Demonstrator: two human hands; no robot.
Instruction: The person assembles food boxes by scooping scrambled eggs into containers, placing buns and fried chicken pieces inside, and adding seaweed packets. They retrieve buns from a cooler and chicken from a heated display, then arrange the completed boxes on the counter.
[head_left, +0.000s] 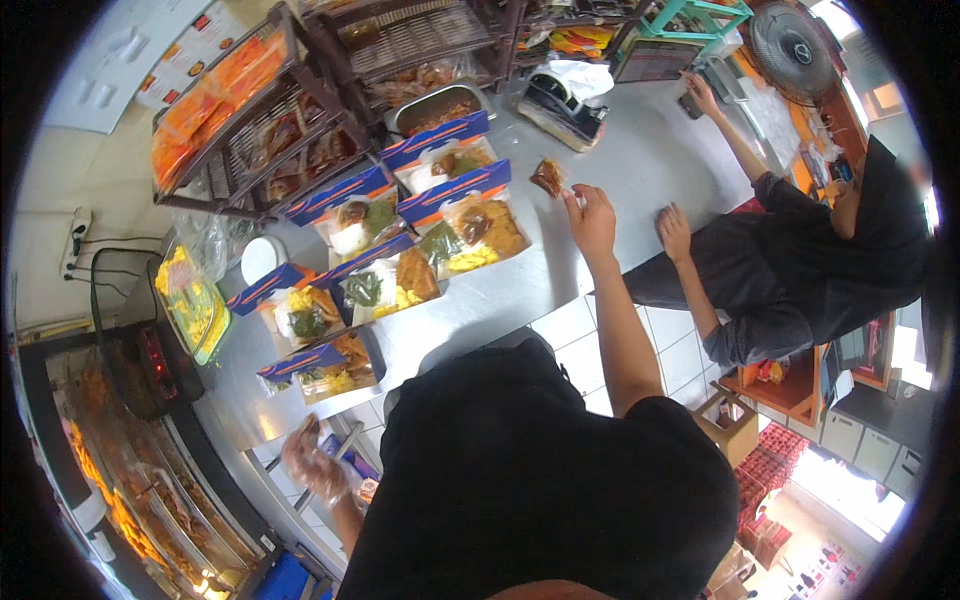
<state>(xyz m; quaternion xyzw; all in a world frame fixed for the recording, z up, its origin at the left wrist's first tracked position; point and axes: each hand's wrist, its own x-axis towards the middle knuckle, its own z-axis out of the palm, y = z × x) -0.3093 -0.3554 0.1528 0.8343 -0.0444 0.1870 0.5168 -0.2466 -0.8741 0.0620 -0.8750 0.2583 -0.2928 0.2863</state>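
My right hand (pixel 592 222) is bare and reaches over the steel counter. Its fingertips pinch the clear end of a small plastic sauce packet (pixel 546 177) with dark brown contents. Left of it stand several blue-and-white meal boxes with raised lids. The nearest box (pixel 505 252) holds breaded fried food, yellow shreds, greens and a bagged brown sauce. Another box (pixel 352 232) has white rice with a similar packet on it. Beside the counter's front edge, my left hand (pixel 316 462) wears a clear plastic glove. Its fingers are loosely curved and apart, with nothing visible in them.
A metal pan (pixel 437 110) of brown food sits behind the boxes, near brown plastic racks (pixel 262 125). At left are a tray of yellow shreds (pixel 193 300) and a heated display (pixel 140 480). A co-worker (pixel 790 265) in black stands at right, one hand on the counter.
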